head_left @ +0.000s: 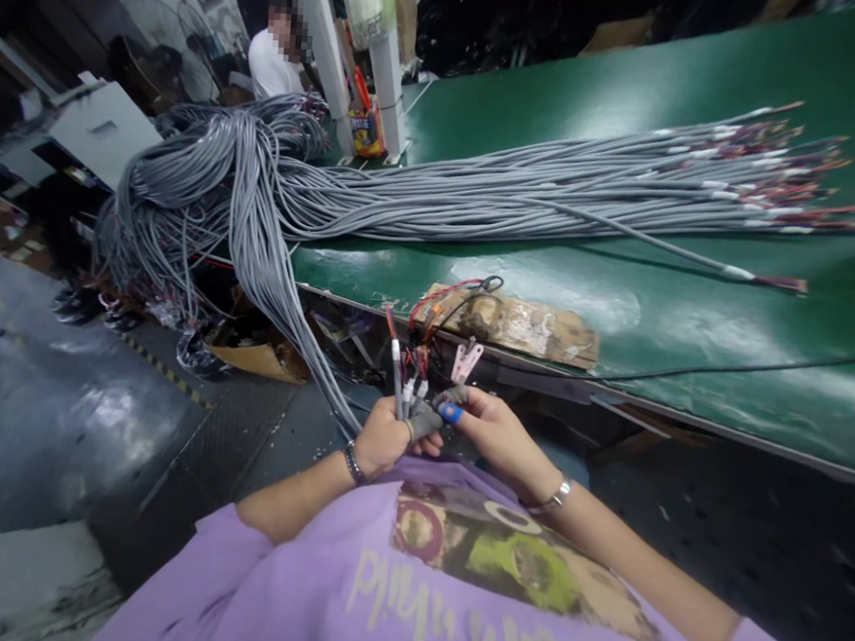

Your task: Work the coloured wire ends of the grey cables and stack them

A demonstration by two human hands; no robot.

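My left hand (388, 437) is closed round a bundle of grey cables (314, 357) in front of my body. Their ends stick up above the fist, with white bands (408, 393) and thin coloured wires (418, 351). My right hand (491, 428) is right beside it, thumb and fingers pinched together close to the left fingertips. Whatever lies in that pinch is too small to make out. Blue tape wraps the right thumb, and greyish covers sit on fingers of both hands. Just above the right hand, a pale pink clip (467, 360) is at the table's edge.
Many more grey cables (443, 200) lie along the green table (652, 351), stripped ends at the right. A worn wooden block (536, 330) with red and black leads rests at the near edge. White posts (389, 83) rise behind. A person (274, 56) is at the back left.
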